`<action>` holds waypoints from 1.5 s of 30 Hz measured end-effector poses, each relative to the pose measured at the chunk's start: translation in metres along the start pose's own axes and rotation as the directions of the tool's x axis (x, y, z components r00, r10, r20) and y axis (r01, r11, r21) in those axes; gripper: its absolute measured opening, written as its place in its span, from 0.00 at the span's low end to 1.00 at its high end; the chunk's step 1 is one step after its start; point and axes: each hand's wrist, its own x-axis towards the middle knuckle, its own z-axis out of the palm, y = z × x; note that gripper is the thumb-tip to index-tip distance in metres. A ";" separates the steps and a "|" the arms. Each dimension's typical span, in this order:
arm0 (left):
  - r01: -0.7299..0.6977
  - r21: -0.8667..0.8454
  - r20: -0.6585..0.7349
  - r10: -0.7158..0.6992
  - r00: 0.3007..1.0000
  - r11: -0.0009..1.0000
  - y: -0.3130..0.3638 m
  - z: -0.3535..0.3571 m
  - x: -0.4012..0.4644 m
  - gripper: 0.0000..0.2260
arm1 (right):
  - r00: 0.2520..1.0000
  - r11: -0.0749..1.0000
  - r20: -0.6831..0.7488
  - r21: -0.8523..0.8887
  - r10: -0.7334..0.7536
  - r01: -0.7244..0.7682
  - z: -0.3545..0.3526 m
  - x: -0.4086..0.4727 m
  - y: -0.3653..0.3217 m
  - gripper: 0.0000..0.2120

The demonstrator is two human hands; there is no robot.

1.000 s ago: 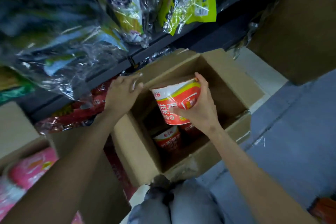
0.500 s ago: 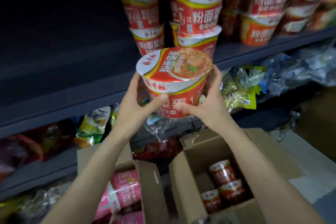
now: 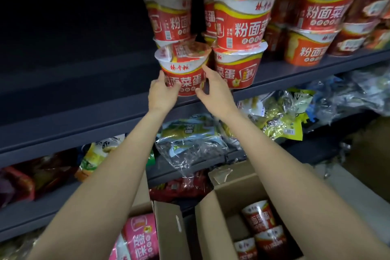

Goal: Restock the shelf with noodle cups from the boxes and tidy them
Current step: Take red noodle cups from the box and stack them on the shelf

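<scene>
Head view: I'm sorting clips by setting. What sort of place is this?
Probably a shop aisle: a dark shelf lined with stacked noodle cups, bagged snacks below, open cardboard boxes of stock.

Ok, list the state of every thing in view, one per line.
noodle cup, upright, sealed, at the shelf edge.
left hand, grips the cup's left side.
right hand, holds its right side.
right box, open, red cups inside.
left box, open, pink packs inside.
shelved cups, stacked two high.
</scene>
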 end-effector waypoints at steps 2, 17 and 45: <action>-0.020 -0.195 -0.017 0.017 1.000 0.981 0.005 0.005 -0.026 0.22 | 0.996 0.998 -0.067 -0.006 -0.056 0.055 -0.004 -0.024 0.010 0.27; -0.334 0.229 0.661 0.106 0.743 0.914 -0.166 0.202 -0.171 0.24 | 0.843 0.820 0.134 -0.352 0.521 -0.451 0.060 -0.261 0.274 0.14; -0.699 0.166 0.529 0.535 0.658 0.695 -0.171 0.251 -0.183 0.10 | 0.441 0.312 -0.147 -0.515 0.885 -0.798 0.165 -0.330 0.452 0.55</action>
